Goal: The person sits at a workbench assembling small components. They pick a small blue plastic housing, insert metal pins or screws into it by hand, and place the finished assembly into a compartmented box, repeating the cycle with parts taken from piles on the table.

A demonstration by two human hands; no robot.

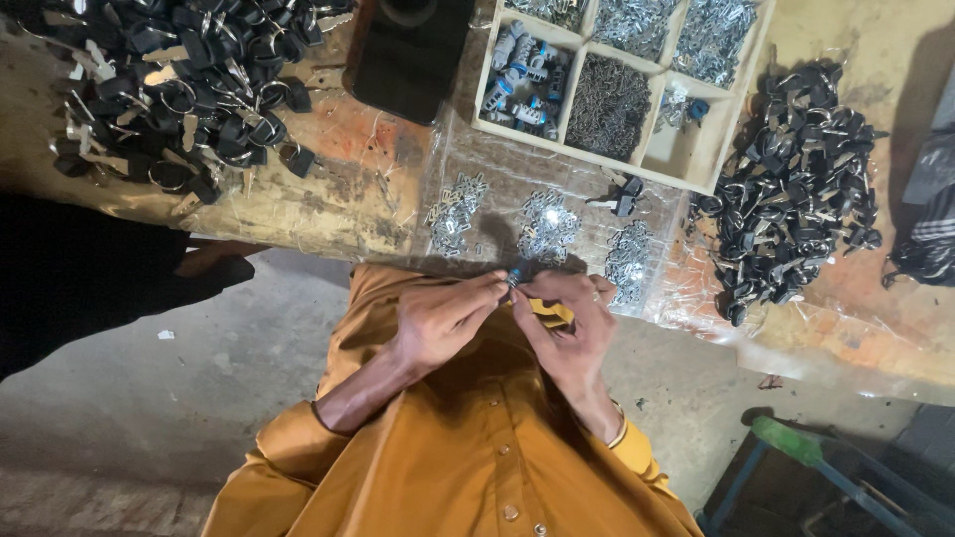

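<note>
Pinching one small lock cylinder [514, 278] — both hands [502, 320] — above scarred, key-heaped workbench [328, 189], concrete floor [199, 378].

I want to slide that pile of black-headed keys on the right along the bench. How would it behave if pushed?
The pile of black-headed keys is many loose pieces on rings, so it would probably spread and snag rather than move as one. Being metal, it is likely heavy for its size. The clear plastic sheet beneath its edge may drag along.
</note>
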